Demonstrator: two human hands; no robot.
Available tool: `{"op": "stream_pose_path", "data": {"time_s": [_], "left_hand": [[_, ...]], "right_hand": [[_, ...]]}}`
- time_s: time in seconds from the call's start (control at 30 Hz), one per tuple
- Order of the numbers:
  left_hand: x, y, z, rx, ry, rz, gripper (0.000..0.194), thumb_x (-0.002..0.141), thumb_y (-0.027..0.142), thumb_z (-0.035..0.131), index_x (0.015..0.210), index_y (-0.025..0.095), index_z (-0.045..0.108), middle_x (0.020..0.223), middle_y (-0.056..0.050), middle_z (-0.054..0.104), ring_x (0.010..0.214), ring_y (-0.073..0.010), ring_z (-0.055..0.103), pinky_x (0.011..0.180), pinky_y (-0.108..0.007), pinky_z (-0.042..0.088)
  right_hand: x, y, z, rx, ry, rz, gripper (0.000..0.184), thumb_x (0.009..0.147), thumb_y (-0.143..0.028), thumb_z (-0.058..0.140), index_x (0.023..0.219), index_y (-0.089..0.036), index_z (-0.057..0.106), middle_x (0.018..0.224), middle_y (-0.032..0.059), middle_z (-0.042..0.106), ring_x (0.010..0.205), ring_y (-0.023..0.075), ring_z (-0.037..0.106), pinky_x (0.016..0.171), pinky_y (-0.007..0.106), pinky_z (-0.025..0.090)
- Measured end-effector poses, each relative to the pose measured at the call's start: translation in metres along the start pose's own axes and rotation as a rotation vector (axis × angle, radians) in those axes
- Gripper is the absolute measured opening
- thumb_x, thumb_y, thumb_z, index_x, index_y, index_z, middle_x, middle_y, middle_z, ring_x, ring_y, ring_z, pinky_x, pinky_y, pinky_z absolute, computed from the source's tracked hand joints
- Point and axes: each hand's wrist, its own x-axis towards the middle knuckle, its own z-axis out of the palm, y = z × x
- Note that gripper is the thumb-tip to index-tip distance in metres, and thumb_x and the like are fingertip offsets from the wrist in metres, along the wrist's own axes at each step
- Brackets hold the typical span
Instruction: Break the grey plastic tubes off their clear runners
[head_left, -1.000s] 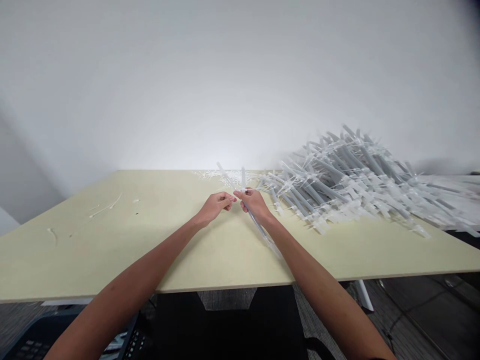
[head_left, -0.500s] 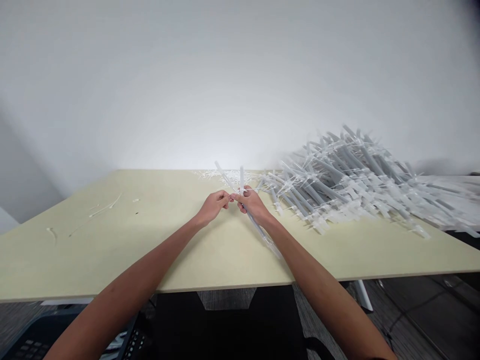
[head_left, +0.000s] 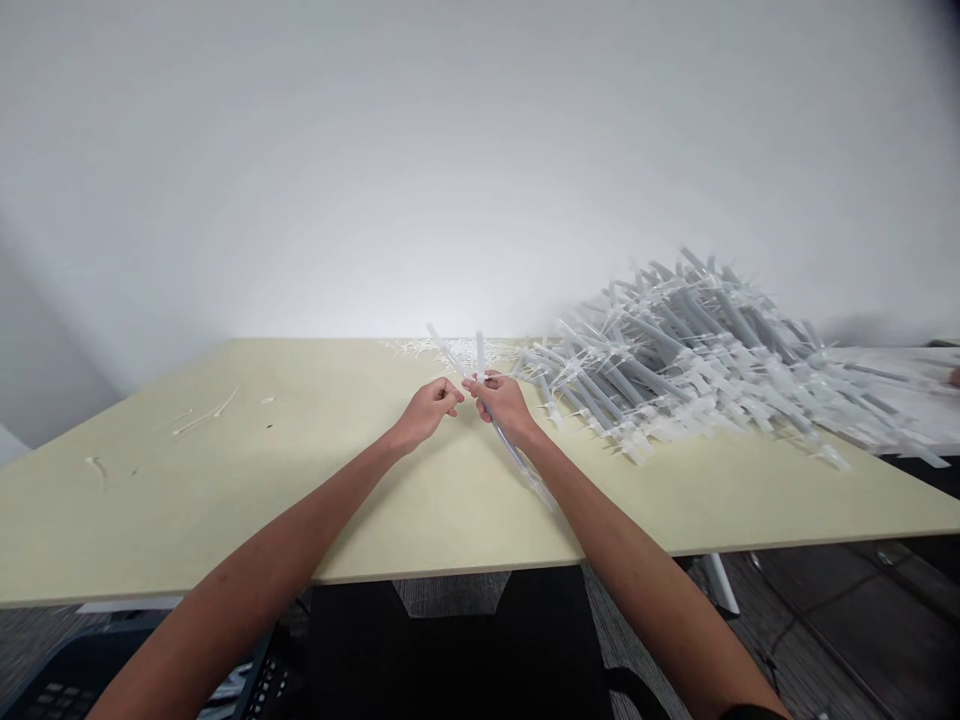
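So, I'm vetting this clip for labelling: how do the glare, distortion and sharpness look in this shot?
Head view: glare whitens the wall above the table; wide-angle distortion stretches the left forearm and right forearm; the translucent plastic tubes look soft, their edges blending.

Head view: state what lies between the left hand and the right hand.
In the head view, a long translucent plastic rod passes through the narrow gap between the left hand and the right hand.

1. Hands (head_left: 469,408): 2, the person's own.
2. Held rods (head_left: 450,352): 2.
3. Table (head_left: 225,500): 1.
4. Pile (head_left: 690,350): 1, rods beyond counting.
5. Pale scraps (head_left: 214,412) on table: 3.
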Motion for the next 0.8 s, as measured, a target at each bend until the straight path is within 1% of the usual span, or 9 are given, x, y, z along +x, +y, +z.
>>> {"op": "stream_pose_path", "data": {"time_s": [0.07, 0.17, 0.27, 0.43, 0.57, 0.67, 0.73, 0.8], "left_hand": [[0.0, 0.002, 0.001, -0.026, -0.005, -0.008, 0.015, 0.075, 0.031, 0.048, 0.07, 0.016, 0.048, 0.076, 0.0, 0.054, 0.068, -0.0124, 0.054, 0.068, -0.028, 0.04], [-0.002, 0.005, 0.003, -0.046, -0.005, -0.018, 0.015, 0.073, 0.031, 0.048, 0.068, 0.017, 0.046, 0.072, 0.001, 0.051, 0.068, -0.0126, 0.054, 0.066, -0.028, 0.04], [-0.003, 0.007, 0.003, -0.046, -0.011, -0.02, 0.015, 0.073, 0.031, 0.048, 0.069, 0.017, 0.046, 0.07, 0.002, 0.049, 0.069, -0.0138, 0.056, 0.066, -0.029, 0.039], [-0.003, 0.005, 0.001, -0.03, -0.008, -0.022, 0.016, 0.074, 0.032, 0.048, 0.069, 0.017, 0.047, 0.067, 0.001, 0.049, 0.068, -0.0148, 0.057, 0.065, -0.029, 0.039], [-0.003, 0.003, -0.003, -0.06, 0.005, -0.061, 0.024, 0.076, 0.038, 0.046, 0.069, 0.016, 0.051, 0.075, -0.003, 0.055, 0.067, -0.0138, 0.054, 0.069, -0.03, 0.042], [-0.003, 0.003, -0.004, -0.141, 0.009, -0.095, 0.034, 0.076, 0.047, 0.048, 0.08, 0.015, 0.056, 0.084, -0.006, 0.056, 0.072, -0.0141, 0.053, 0.07, -0.03, 0.043], [-0.002, 0.003, -0.004, -0.165, 0.019, -0.108, 0.039, 0.075, 0.052, 0.05, 0.086, 0.015, 0.057, 0.09, -0.007, 0.056, 0.077, -0.0147, 0.053, 0.071, -0.03, 0.043], [-0.002, 0.004, -0.002, -0.165, 0.026, -0.093, 0.04, 0.074, 0.053, 0.052, 0.085, 0.015, 0.057, 0.092, -0.007, 0.058, 0.079, -0.0148, 0.053, 0.073, -0.031, 0.043]], "right_hand": [[0.001, 0.002, 0.0, -0.024, 0.01, -0.009, 0.033, 0.064, -0.044, 0.066, 0.076, -0.015, 0.057, 0.051, -0.0026, 0.051, 0.036, 0.0068, 0.04, 0.031, 0.02, 0.027], [0.002, 0.003, -0.001, -0.042, 0.037, -0.021, 0.033, 0.064, -0.045, 0.066, 0.069, -0.014, 0.055, 0.055, -0.0005, 0.053, 0.036, 0.0065, 0.04, 0.031, 0.021, 0.027], [0.001, 0.0, -0.001, -0.027, 0.074, -0.033, 0.034, 0.064, -0.046, 0.066, 0.069, -0.015, 0.054, 0.06, 0.0006, 0.055, 0.035, 0.0063, 0.041, 0.03, 0.021, 0.026], [-0.001, -0.005, -0.003, -0.022, 0.089, -0.038, 0.035, 0.067, -0.049, 0.063, 0.068, -0.015, 0.054, 0.06, 0.0007, 0.054, 0.034, 0.0064, 0.04, 0.03, 0.022, 0.027], [-0.003, -0.007, -0.003, -0.013, 0.055, -0.031, 0.038, 0.074, -0.053, 0.054, 0.07, -0.015, 0.058, 0.064, 0.0029, 0.057, 0.038, 0.0068, 0.044, 0.033, 0.021, 0.031], [-0.005, -0.01, 0.0, 0.017, 0.007, -0.009, 0.036, 0.076, -0.05, 0.052, 0.082, -0.016, 0.061, 0.068, 0.0026, 0.059, 0.039, 0.007, 0.045, 0.035, 0.022, 0.033], [-0.007, -0.012, 0.003, 0.029, -0.039, -0.013, 0.036, 0.077, -0.049, 0.051, 0.087, -0.016, 0.062, 0.066, 0.002, 0.059, 0.039, 0.0073, 0.045, 0.036, 0.022, 0.034], [-0.01, -0.015, 0.005, 0.028, -0.082, -0.025, 0.037, 0.077, -0.05, 0.052, 0.084, -0.015, 0.063, 0.061, 0.0015, 0.057, 0.039, 0.008, 0.046, 0.037, 0.022, 0.034]]}}
